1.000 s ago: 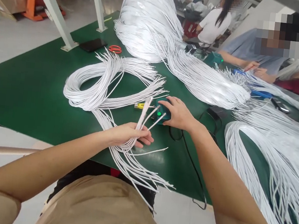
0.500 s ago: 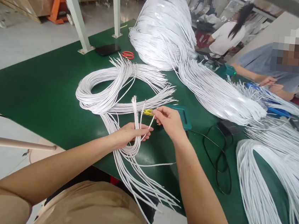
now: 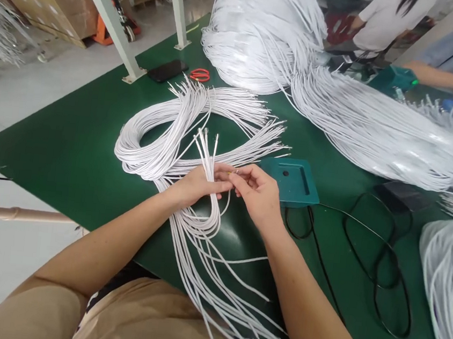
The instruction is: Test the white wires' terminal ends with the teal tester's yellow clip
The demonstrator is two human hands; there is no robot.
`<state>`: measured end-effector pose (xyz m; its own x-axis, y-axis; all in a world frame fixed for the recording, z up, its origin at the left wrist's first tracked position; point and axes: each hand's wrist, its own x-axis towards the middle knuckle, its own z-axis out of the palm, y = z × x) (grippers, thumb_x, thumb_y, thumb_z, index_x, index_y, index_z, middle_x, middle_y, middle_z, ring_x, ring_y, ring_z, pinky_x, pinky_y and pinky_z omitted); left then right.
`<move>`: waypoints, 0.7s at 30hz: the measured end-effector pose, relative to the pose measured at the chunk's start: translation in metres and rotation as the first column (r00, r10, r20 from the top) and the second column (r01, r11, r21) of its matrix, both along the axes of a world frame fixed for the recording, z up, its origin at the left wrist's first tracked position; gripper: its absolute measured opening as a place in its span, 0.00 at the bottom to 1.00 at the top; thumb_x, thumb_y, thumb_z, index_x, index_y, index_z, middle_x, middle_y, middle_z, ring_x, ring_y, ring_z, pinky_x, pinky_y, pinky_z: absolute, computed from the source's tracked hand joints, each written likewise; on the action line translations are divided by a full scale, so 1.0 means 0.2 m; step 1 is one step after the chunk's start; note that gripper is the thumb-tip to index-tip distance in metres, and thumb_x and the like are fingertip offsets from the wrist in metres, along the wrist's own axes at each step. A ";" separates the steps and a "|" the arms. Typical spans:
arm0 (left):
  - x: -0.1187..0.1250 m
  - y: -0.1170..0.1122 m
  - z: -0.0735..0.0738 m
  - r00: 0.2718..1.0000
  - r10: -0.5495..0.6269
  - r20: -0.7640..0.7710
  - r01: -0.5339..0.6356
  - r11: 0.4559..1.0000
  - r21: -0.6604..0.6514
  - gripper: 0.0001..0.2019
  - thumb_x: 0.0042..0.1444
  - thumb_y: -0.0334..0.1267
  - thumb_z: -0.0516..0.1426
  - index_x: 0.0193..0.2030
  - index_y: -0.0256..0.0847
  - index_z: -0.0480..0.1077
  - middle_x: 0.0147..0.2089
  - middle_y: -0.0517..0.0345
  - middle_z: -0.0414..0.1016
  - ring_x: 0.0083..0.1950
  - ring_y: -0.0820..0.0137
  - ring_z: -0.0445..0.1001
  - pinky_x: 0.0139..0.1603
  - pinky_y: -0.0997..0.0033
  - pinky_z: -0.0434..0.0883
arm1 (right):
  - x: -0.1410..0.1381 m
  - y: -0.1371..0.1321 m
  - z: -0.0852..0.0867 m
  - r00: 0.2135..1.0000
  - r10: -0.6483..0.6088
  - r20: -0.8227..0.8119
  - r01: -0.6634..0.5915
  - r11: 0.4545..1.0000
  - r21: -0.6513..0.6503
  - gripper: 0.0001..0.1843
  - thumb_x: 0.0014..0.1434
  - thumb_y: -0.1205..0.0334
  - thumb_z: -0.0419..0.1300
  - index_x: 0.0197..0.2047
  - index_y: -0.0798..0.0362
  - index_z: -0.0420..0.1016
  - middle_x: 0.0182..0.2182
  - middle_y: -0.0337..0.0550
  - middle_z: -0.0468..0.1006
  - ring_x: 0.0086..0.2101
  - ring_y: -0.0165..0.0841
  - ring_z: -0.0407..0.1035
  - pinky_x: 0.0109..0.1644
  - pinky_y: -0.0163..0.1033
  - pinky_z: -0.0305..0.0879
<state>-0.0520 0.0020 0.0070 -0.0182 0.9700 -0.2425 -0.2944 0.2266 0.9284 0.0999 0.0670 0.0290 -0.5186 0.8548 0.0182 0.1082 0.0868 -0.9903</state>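
Note:
My left hand (image 3: 205, 181) is closed around a bunch of white cables (image 3: 213, 219), bent into a U below it. Several of their ends stick up above the fingers. Against its fingertips, my right hand (image 3: 256, 191) pinches the end of one white cable (image 3: 226, 204); a speck of yellow shows between the fingers, too small to name. Right behind the hands lies a large coil of white cables (image 3: 131, 149), its ends fanning to the right. More loose cable ends (image 3: 231, 310) hang over the table's front edge. A teal box (image 3: 311, 186) sits beside my right hand.
On the green table (image 3: 52, 129) are a black phone (image 3: 168, 70) and red-handled scissors (image 3: 199, 75). Large cable bundles (image 3: 260, 38) cover the back and right. A black cord (image 3: 376, 287) loops at right. White posts (image 3: 108, 22) rise at left. Co-workers sit across the table.
My right hand has come in to my left fingertips with the cable end. The yellow piece beside it is now mostly hidden. The view has shifted, showing more of the teal box.

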 end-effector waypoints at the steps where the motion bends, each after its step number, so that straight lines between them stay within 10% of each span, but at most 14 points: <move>1: 0.01 -0.01 0.00 0.998 0.030 -0.051 -0.030 0.999 0.018 0.23 0.47 0.39 0.67 0.51 0.37 0.71 0.37 0.56 0.74 0.37 0.72 0.72 0.32 0.77 0.69 | 0.00 0.00 -0.01 1.000 0.007 0.001 -0.007 1.000 -0.015 0.07 0.51 0.58 0.66 0.28 0.51 0.74 0.25 0.36 0.75 0.24 0.27 0.64 0.30 0.35 0.62; 12: 0.03 -0.05 0.01 0.987 0.132 -0.090 -0.130 0.991 0.034 0.20 0.47 0.40 0.66 0.43 0.37 0.65 0.36 0.58 0.74 0.35 0.72 0.74 0.29 0.76 0.70 | -0.08 -0.04 -0.07 0.966 -0.072 -0.249 -0.053 0.886 -0.462 0.10 0.49 0.58 0.67 0.23 0.54 0.73 0.23 0.36 0.69 0.24 0.24 0.58 0.29 0.33 0.58; 21: 0.05 -0.05 -0.01 0.988 0.152 -0.020 -0.151 0.988 0.033 0.19 0.47 0.39 0.66 0.34 0.40 0.57 0.29 0.62 0.74 0.33 0.72 0.76 0.29 0.74 0.72 | -0.09 -0.03 -0.06 0.974 -0.061 -0.217 -0.056 0.868 -0.494 0.12 0.52 0.55 0.64 0.25 0.53 0.71 0.19 0.33 0.62 0.21 0.24 0.56 0.25 0.32 0.55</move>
<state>-0.0415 -0.0087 0.0052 -0.1706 0.9628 -0.2095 -0.3026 0.1512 0.9410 0.0821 0.0616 0.0178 -0.5487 0.7826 -0.2940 -0.1159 -0.4195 -0.9003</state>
